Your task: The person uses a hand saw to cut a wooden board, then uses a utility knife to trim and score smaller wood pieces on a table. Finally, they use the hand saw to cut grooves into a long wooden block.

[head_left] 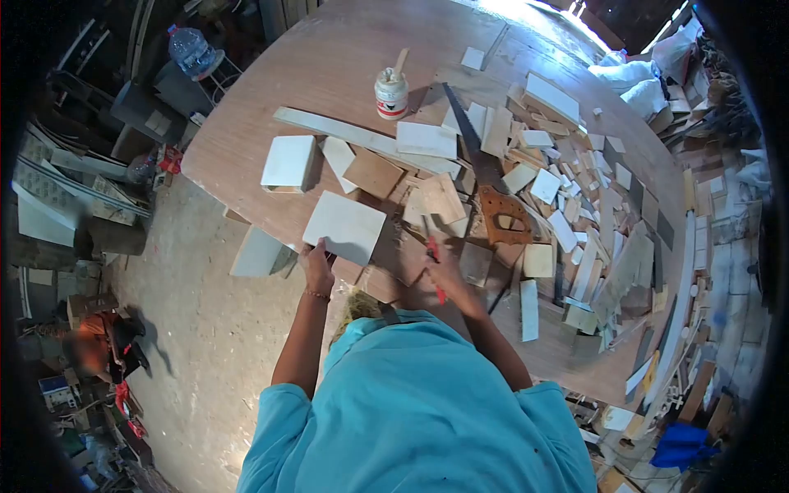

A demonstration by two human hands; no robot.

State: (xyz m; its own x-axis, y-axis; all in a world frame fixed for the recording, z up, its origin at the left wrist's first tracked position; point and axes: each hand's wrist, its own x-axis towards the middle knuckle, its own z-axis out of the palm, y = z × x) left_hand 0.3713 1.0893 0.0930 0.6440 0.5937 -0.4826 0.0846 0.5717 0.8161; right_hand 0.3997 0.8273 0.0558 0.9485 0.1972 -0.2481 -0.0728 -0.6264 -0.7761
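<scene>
My left hand (317,264) grips the near edge of a square white board (345,228), thumb on top, at the table's front edge. In my right hand (445,269) is a red-handled tool (433,246) with a narrow dark tip; its exact kind is too small to tell. The tool's tip points away from me, to the right of the board and apart from it. Beyond the board stands a white wooden box (288,163), next to a brown wood piece (373,172). A handsaw (504,215) with a wooden handle lies right of my right hand.
Many wood offcuts (562,230) are heaped across the table's right side. A glue jar (391,94) with a stick in it stands farther back, behind a long strip (345,130). Another person (103,345) is low at the left. A water bottle (191,51) rests on a stool.
</scene>
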